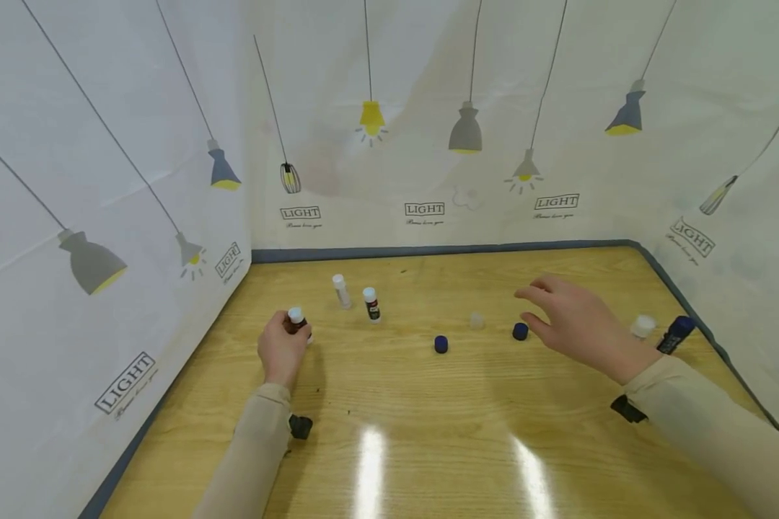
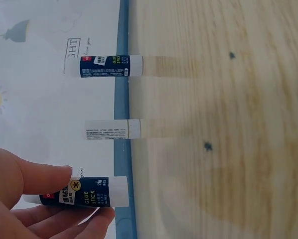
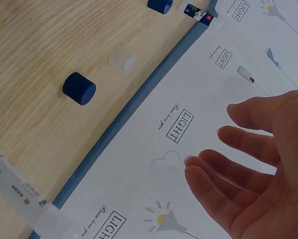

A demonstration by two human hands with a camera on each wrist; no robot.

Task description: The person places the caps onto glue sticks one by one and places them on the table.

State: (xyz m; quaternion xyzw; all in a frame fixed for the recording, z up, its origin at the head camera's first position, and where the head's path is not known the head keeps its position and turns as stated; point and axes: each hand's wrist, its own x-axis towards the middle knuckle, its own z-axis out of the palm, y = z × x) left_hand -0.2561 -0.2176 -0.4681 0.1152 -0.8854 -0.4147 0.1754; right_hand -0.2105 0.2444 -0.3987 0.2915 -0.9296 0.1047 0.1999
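Three glue sticks (image 1: pixel 372 307) at left look uncapped, one gripped by the left hand's (image 1: pixel 282 350) fingers; three loose caps (image 1: pixel 441 344) lie mid-tabletop (image 1: pixel 396 389). Two sticks (image 1: pixel 675 336) at right seem still capped. The right hand's (image 1: pixel 574 321) relaxed fingers hold nothing.

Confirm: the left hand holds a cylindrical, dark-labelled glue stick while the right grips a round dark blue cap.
The right hand grips nothing: the right wrist view shows it empty, the nearer round dark blue cap apart on the wooden table.
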